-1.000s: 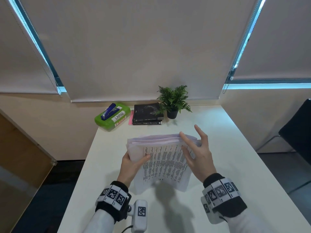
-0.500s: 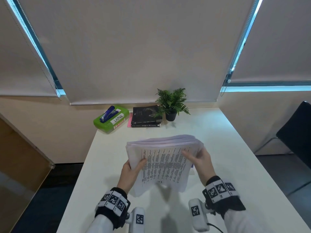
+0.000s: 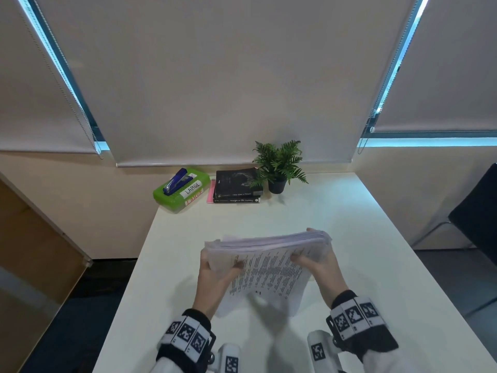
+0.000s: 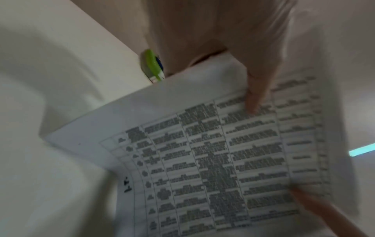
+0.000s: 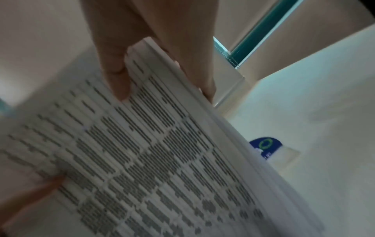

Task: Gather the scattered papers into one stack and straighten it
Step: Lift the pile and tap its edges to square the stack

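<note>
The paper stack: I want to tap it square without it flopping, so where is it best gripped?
Probably by its two short side edges, one hand from each side, as the left hand and right hand do now: the paper stack stands upright and bends.

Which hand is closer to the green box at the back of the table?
Left. The left hand grips the stack directly before the green box; the right hand is farther right.

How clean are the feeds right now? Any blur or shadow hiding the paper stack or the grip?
Head view: sharp; the paper stack is clear between the left hand and right hand, with soft hand shadows on the white table and wide-angle bending of the blinds. Left wrist view: motion-blurred, printed text unreadable. Right wrist view: smeared too, though thumb and fingers clamping the stack's edge show.
</note>
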The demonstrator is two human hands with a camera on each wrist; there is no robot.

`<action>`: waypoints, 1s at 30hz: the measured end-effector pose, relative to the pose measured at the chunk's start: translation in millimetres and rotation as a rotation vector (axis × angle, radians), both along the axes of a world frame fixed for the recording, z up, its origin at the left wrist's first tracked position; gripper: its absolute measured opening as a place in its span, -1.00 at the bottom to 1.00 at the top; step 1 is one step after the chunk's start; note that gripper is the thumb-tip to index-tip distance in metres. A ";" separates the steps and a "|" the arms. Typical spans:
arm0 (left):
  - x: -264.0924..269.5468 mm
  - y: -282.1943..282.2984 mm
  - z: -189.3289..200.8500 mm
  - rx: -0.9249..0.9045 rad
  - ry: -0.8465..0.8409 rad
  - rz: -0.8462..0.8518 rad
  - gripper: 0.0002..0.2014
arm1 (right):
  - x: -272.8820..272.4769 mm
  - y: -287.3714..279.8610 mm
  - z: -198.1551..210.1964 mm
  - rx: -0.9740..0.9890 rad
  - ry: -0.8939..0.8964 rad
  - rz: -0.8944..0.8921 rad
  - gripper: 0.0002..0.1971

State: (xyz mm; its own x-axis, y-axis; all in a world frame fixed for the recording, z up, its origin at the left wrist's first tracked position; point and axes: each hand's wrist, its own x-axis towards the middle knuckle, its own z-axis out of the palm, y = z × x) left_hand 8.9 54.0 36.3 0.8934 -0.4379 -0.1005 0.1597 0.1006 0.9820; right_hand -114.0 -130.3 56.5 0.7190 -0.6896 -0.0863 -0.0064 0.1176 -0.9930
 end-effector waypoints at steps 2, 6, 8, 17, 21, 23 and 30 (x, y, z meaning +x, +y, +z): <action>6.7 -2.5 0.4 -0.004 0.039 -0.030 -0.62 | 2.5 3.0 -3.5 0.023 0.003 -0.032 -0.48; 12.2 -2.1 -1.8 -0.015 0.056 -0.005 -0.84 | 4.2 4.4 10.0 0.021 -0.042 -0.042 -0.83; 13.1 0.3 -2.8 -0.015 0.041 -0.013 -0.79 | 1.4 3.1 17.8 -0.023 -0.085 -0.022 -0.80; 12.9 -1.7 -9.1 0.058 0.022 -0.134 -0.71 | -7.3 2.1 14.9 -0.923 0.056 -0.197 -0.14; 18.0 -1.8 -9.8 0.073 0.043 -0.149 -0.74 | -10.2 -1.6 11.0 -1.267 0.128 -0.108 -0.41; 19.3 -2.6 -10.0 0.085 0.037 -0.153 -0.70 | -10.7 -3.1 8.1 -1.223 0.136 -0.112 -0.50; 20.5 -4.2 -12.6 0.089 0.018 -0.148 -0.58 | -8.5 -0.8 6.9 -1.272 0.151 -0.070 -0.43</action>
State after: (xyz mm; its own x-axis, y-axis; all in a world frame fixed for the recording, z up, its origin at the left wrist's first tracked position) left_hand 29.4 49.8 23.7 0.8172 -0.5537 -0.1602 0.1844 -0.0123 0.9828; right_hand -122.4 -131.0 63.5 0.7189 -0.3816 0.5810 -0.1603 -0.9043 -0.3956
